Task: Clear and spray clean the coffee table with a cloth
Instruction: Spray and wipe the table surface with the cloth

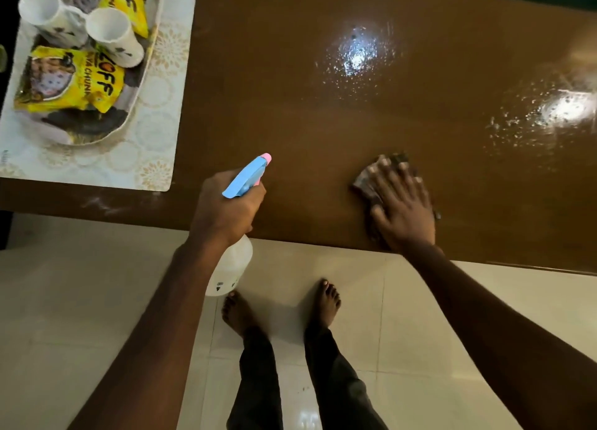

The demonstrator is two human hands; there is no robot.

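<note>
The brown coffee table (290, 106) fills the upper part of the head view. My left hand (223, 206) grips a spray bottle (234, 261) with a clear body and a blue and pink head, nozzle aimed over the table. My right hand (402, 203) presses flat, fingers spread, on a dark folded cloth (365, 184) near the table's front edge. Spray droplets (355, 55) glisten on the tabletop in the middle and at the right (549, 113).
At the table's left end lies a pale patterned placemat (155, 139) bearing a tray (142, 84) with two white cups (109, 32) and yellow snack packets (71, 84). Below the table edge is a light tiled floor (420, 332) with my bare feet (326, 300).
</note>
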